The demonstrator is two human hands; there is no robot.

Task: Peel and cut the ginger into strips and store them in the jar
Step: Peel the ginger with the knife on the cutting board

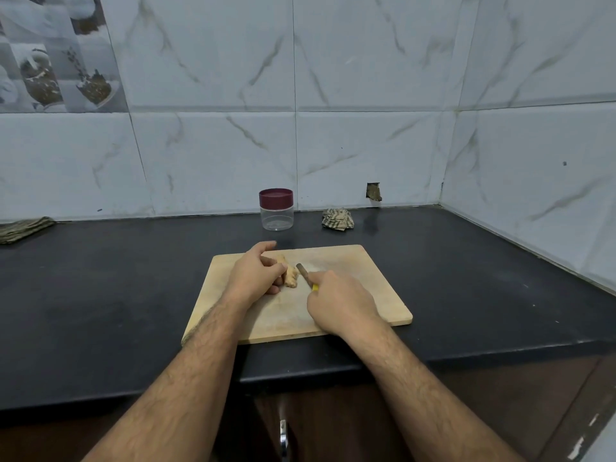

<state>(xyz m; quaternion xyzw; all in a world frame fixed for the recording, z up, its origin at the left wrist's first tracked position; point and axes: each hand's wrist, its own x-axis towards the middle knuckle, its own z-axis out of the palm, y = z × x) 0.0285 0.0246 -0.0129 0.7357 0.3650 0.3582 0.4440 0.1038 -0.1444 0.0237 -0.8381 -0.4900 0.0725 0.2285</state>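
Ginger (289, 275) lies on the cutting board (350, 295), pinched by your left hand (256, 276), fingers curled round it. Your right hand (340, 303) grips a yellow-handled knife (305, 273), blade beside the ginger. Jar (276, 210) stands lidded on the surface (466, 278) behind.

Walls: pale marble-look tiles (366, 78) with grey-gold veins, meeting in a corner at right.
Decor: picture tiles (50, 55) at upper left.
Damage: small broken hole (373, 192) low in the back wall.
Counter: black countertop (100, 295), matte, scuffed.
Below: dark brown cabinet fronts (500, 395).
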